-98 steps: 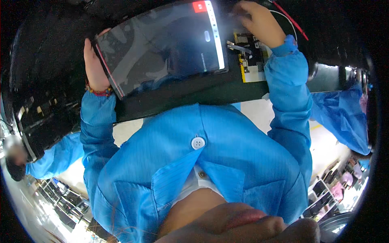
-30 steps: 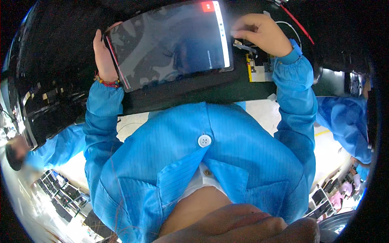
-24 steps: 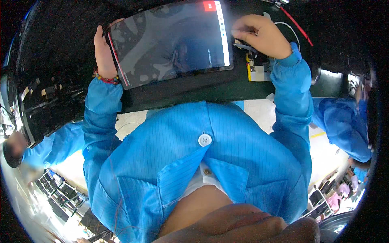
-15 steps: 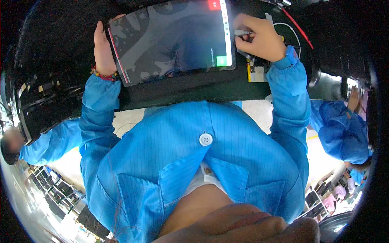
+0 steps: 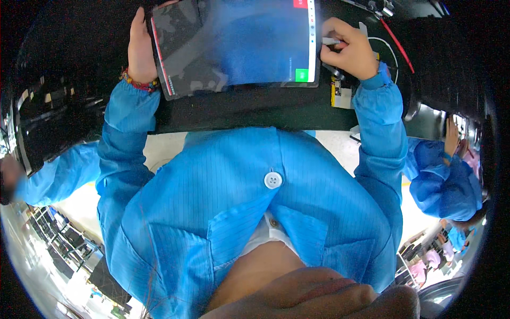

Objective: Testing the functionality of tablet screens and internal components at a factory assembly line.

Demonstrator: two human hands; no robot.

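Observation:
A large dark tablet (image 5: 249, 53) is held up above the dark table, its screen lit blue in the middle, with a red block and a green block along its right side. My left hand (image 5: 142, 56) grips the tablet's left edge; some of its fingers are hidden behind the tablet. At the opposite edge, my right hand (image 5: 351, 50) is closed in a pinch on a small whitish plug (image 5: 330, 41). The plug's tip points at the tablet's side; whether it sits inside a port I cannot tell. A white cable (image 5: 390, 45) curves beyond that hand.
Beneath my right wrist lies a small part with yellow and white pieces (image 5: 342, 95). A red stick-like tool (image 5: 397, 47) and metal parts (image 5: 387, 8) lie at the far right. People in blue sleeves work on both sides, one with a hand (image 5: 451, 135) raised at the right.
The tablet's screen has gone from mostly dark to bright blue. Tablet and both hands appear slightly farther up and right in the picture, with the same grips.

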